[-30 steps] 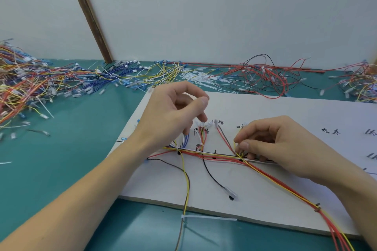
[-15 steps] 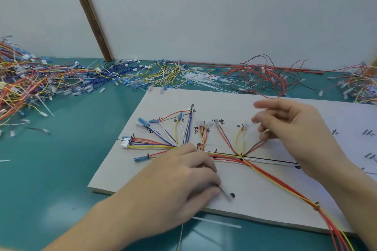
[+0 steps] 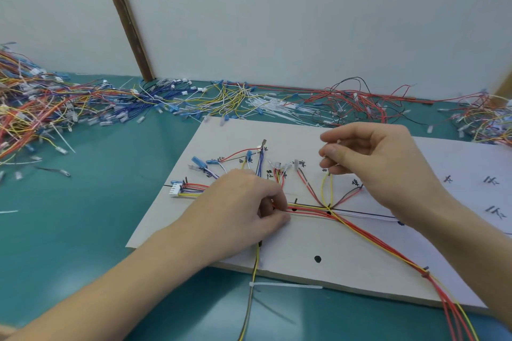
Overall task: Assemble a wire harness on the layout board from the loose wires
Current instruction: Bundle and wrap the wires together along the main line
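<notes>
The white layout board [image 3: 360, 257] lies on the teal table, with hand-written marks and black dots on it. A harness of red, yellow and black wires [image 3: 374, 241] runs along its trunk line and off the front right edge, with branches fanning toward the back. My left hand [image 3: 243, 210] rests on the board and pinches the wire bundle on the trunk line. My right hand [image 3: 374, 163] hovers over the branch ends, fingers curled, pinching the top of the yellow wire pair [image 3: 322, 191]. A white connector [image 3: 175, 189] ends the harness at the left.
Heaps of loose wires lie at the left [image 3: 41, 108], along the back wall [image 3: 221, 97] and at the right [image 3: 484, 119]; a red and black tangle [image 3: 354, 105] sits behind the board. A white cable tie [image 3: 285, 285] crosses a yellow-black wire at the board's front edge.
My left hand dropped from above the branches to the board's front, then moved back onto the trunk bundle. My right hand left the trunk and rose to the yellow branch ends.
</notes>
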Demonstrator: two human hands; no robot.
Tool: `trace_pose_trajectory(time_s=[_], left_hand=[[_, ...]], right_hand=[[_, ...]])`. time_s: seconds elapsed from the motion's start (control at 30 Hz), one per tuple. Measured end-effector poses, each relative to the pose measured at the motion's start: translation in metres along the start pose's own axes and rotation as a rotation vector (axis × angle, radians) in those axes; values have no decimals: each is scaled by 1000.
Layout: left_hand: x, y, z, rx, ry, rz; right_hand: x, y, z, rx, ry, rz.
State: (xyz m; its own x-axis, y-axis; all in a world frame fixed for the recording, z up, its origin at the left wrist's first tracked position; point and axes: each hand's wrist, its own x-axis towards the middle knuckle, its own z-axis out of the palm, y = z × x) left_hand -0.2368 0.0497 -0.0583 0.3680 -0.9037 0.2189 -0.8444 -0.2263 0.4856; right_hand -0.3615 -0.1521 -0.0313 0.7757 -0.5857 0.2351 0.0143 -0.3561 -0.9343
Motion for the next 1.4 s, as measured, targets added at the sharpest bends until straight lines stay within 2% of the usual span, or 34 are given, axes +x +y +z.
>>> trace_pose_trajectory(time_s=[0.3, 0.6, 0.97, 1.2, 1.4], left_hand=[[-1, -4, 15, -6, 202, 50], [1, -8, 19, -12, 193, 65], [2, -11, 17, -23, 154, 83], [2, -11, 17, -25, 147, 86], [1, -11, 16, -19, 146, 91]], right_hand=[[11, 11, 8, -51, -68, 57], [20, 16, 22, -202, -188, -4], [12, 12, 30, -475, -4, -230], [8, 10, 31, -516, 74, -251], [2, 11, 35, -564, 22, -289]])
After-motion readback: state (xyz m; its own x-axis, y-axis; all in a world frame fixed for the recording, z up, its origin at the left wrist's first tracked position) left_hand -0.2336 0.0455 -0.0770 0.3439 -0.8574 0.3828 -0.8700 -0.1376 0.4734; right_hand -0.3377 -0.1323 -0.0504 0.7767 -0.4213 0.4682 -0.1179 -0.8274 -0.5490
